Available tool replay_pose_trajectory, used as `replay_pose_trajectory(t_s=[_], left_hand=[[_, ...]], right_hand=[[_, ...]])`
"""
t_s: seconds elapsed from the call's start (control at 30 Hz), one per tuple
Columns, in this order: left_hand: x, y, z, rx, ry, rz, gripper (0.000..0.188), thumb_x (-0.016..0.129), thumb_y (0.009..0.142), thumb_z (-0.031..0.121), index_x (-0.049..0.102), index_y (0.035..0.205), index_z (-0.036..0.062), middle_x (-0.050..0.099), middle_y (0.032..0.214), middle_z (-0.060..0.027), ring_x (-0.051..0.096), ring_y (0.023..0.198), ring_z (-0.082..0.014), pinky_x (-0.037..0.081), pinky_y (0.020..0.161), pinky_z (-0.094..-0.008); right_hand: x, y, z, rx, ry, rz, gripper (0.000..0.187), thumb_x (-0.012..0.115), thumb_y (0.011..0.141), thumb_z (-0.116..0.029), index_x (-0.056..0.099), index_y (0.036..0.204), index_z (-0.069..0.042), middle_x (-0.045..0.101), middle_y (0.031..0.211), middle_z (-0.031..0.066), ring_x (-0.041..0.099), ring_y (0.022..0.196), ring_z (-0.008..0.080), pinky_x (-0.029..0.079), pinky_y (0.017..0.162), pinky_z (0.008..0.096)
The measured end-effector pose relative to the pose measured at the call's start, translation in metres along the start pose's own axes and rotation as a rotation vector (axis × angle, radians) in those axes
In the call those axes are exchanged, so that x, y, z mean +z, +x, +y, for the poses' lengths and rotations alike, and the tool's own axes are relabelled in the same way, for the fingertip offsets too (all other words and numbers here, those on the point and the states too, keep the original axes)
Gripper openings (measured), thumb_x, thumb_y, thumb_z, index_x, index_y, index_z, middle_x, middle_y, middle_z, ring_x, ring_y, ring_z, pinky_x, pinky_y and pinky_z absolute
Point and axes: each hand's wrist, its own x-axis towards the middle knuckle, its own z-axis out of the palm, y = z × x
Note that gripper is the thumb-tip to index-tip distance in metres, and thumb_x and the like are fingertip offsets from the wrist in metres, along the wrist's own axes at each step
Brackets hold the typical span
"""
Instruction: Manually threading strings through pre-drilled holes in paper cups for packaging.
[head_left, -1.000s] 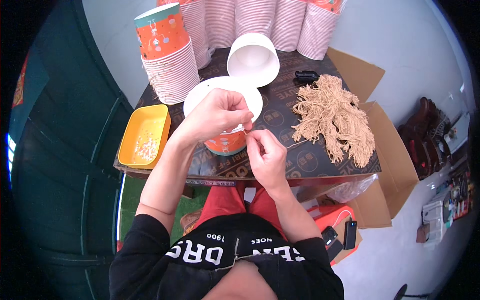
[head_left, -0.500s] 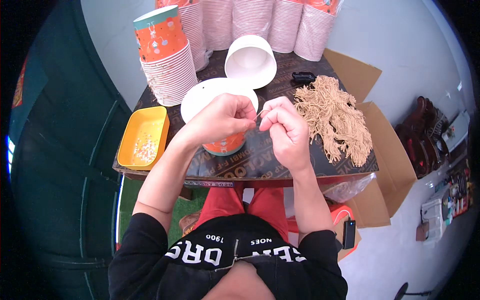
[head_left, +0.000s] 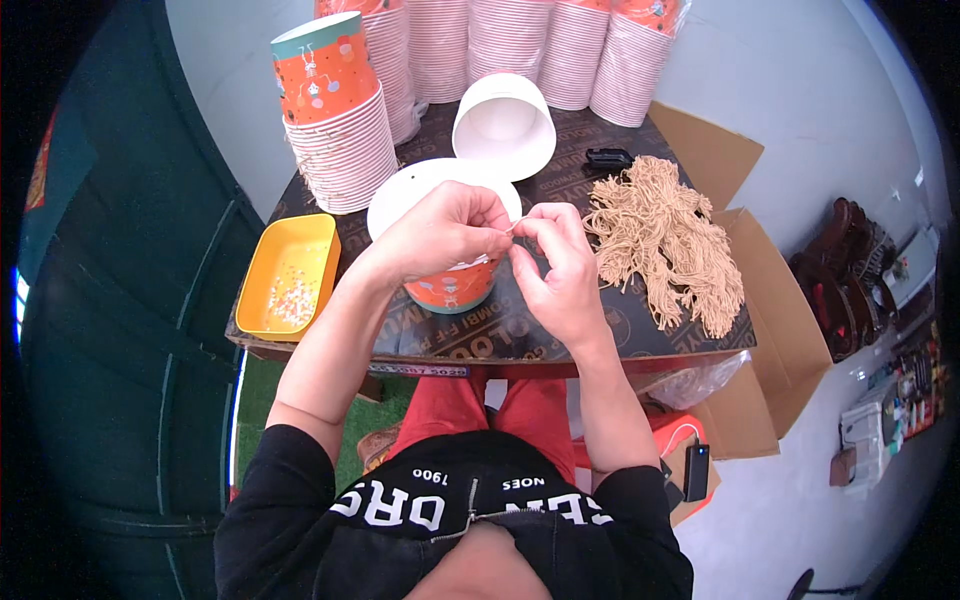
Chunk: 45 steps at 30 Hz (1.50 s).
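Observation:
A thin tan cord (head_left: 514,226) runs between my two hands above the table. My left hand (head_left: 450,235) is closed in a pinch on it, thumb against the fingertips. Just to the right, my right hand (head_left: 562,275) pinches the cord between thumb and forefinger. Under my hands an orange paper bucket (head_left: 450,292) stands upside down, teal rim on the table; its broad white base (head_left: 395,205) faces up, with a small dark spot near its far edge. My left hand partly hides it. A bundle of tan cords (head_left: 665,235) lies to the right.
At left sits a yellow tray (head_left: 322,262) holding small pale bits, with a bucket stack (head_left: 340,150) behind it. A white-lined bucket (head_left: 505,125) lies on its side. A black object (head_left: 609,158) rests near the cords. More stacks (head_left: 510,45) line the back; an open carton (head_left: 775,330) stands right.
My right hand has turned and moved slightly left, closer to my left hand, with its fingers now less curled. My left hand has barely moved.

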Motion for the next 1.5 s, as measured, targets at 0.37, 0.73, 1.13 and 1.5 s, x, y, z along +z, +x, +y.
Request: replay_pose_trajectory(t_s=[0.37, 0.73, 1.13, 1.5], left_hand=[[0.006, 0.001, -0.002, 0.039, 0.069, 0.124, 0.006, 0.067, 0.08, 0.002, 0.061, 0.079, 0.0005, 0.061, 0.073, -0.0004, 0.054, 0.066, -0.0062, 0.044, 0.057, -0.0221], [0.006, 0.001, -0.006, 0.069, 0.09, 0.079, 0.007, 0.066, 0.08, -0.001, 0.059, 0.08, 0.0004, 0.06, 0.074, 0.0, 0.055, 0.07, -0.0069, 0.046, 0.062, -0.0233], [0.031, -0.008, -0.013, 0.455, 0.639, 0.367, 0.013, 0.061, 0.079, -0.005, 0.058, 0.092, -0.0003, 0.062, 0.078, -0.0158, 0.064, 0.07, -0.0261, 0.051, 0.064, -0.0346], [0.033, -0.012, -0.024, 0.463, 0.945, 0.503, 0.008, 0.064, 0.085, 0.004, 0.057, 0.089, 0.0028, 0.065, 0.072, -0.0136, 0.068, 0.067, -0.0309, 0.052, 0.058, -0.0384]], right_hand=[[0.009, -0.009, 0.0, -0.018, -0.023, 0.109, 0.015, 0.066, 0.076, 0.008, 0.058, 0.087, 0.001, 0.055, 0.092, 0.0145, 0.059, 0.082, 0.0308, 0.049, 0.07, 0.0374], [0.011, -0.008, 0.009, 0.025, 0.062, 0.113, 0.016, 0.06, 0.083, 0.006, 0.062, 0.098, 0.001, 0.056, 0.091, 0.0146, 0.061, 0.077, 0.0301, 0.049, 0.067, 0.0375], [0.01, -0.006, 0.012, 0.012, 0.049, 0.045, 0.01, 0.058, 0.084, 0.005, 0.059, 0.093, 0.002, 0.056, 0.088, 0.0162, 0.06, 0.076, 0.0326, 0.049, 0.067, 0.0396], [0.008, -0.001, 0.007, 0.118, 0.079, 0.053, 0.019, 0.054, 0.089, 0.002, 0.064, 0.105, 0.002, 0.058, 0.09, 0.0164, 0.061, 0.077, 0.0304, 0.049, 0.069, 0.0381]])
